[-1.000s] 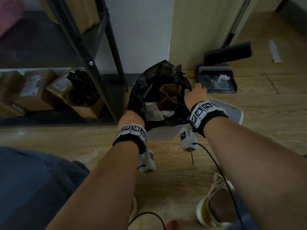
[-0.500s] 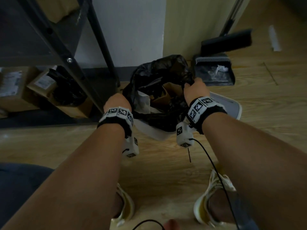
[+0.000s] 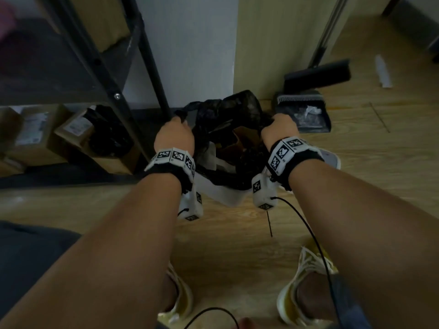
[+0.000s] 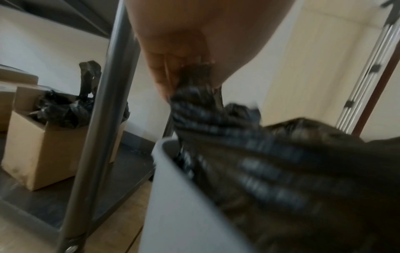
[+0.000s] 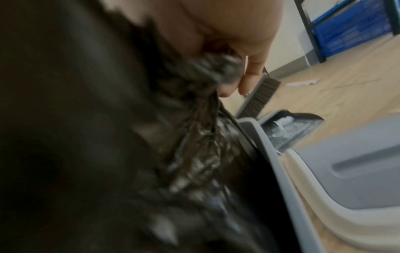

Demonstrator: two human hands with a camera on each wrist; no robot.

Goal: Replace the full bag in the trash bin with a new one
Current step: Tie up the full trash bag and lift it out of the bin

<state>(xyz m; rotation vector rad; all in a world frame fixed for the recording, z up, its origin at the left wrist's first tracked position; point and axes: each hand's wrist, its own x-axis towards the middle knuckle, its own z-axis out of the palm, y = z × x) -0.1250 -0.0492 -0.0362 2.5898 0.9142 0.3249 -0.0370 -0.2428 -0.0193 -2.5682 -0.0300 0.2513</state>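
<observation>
A full black trash bag [image 3: 228, 119] with cardboard and paper inside sits in a white bin [image 3: 223, 195] on the floor ahead of me. My left hand [image 3: 174, 132] grips a bunched piece of the bag's left rim [image 4: 194, 89], pulled up out of the bin [image 4: 173, 196]. My right hand [image 3: 279, 129] grips the bag's right rim [image 5: 207, 71] the same way, stretching the plastic [image 5: 108, 137] taut. The bag's mouth stays open between my hands. The bin's grey lid [image 5: 350, 164] lies on the floor to the right.
A black metal shelf leg [image 3: 152, 67] stands just left of the bag. A cardboard box of black bags [image 4: 49, 137] sits on the low shelf. A dustpan [image 3: 306, 112] and broom [image 3: 318, 74] lean by the wall at right. My feet [image 3: 304, 288] stand close behind the bin.
My left hand rose from the bin's near edge to the bag's left rim and took hold. Both hands have pulled the rim upward and apart; my view rose higher.
</observation>
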